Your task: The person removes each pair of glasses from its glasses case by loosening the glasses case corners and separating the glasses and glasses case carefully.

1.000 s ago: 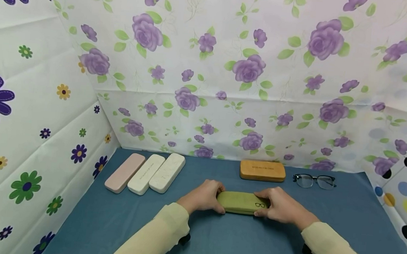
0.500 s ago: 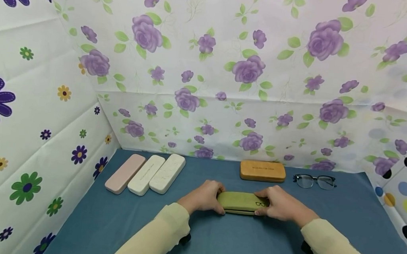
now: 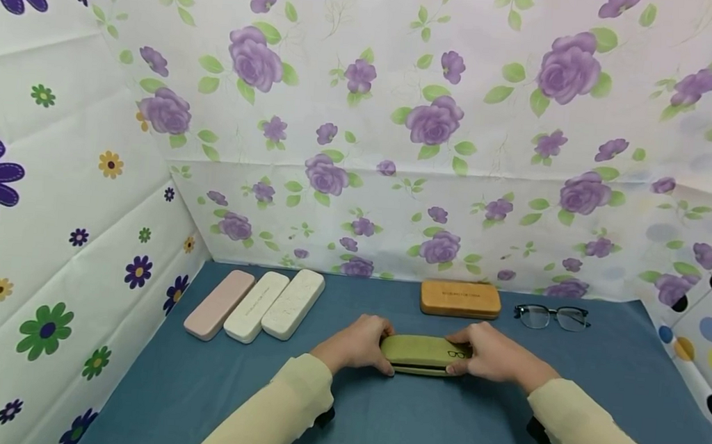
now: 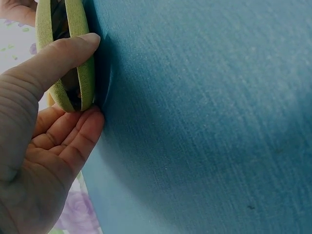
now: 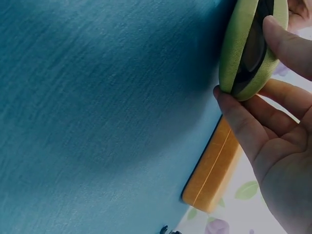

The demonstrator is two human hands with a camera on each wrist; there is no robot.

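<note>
A green glasses case (image 3: 418,351) with a small glasses print lies on the blue cloth, its lid parted slightly from its base along the near side. My left hand (image 3: 359,344) grips the left end, and my right hand (image 3: 492,357) holds the right end. In the left wrist view the thumb (image 4: 66,52) lies across the gap, with the fingers at the case's end. Through the gap in the right wrist view, a dark interior shows, and the right thumb (image 5: 282,41) touches the lid side. What lies inside is unclear.
Behind the green case stands an orange-brown glasses case (image 3: 460,300). Black-framed glasses (image 3: 551,317) lie to its right. At the left, a pink case (image 3: 219,305) and two white cases (image 3: 256,307) lie side by side. Floral sheets (image 3: 387,148) hang behind the cloth.
The green case's lid has lifted a little, and a dark gap has opened along its near side. Both hands stay at its ends.
</note>
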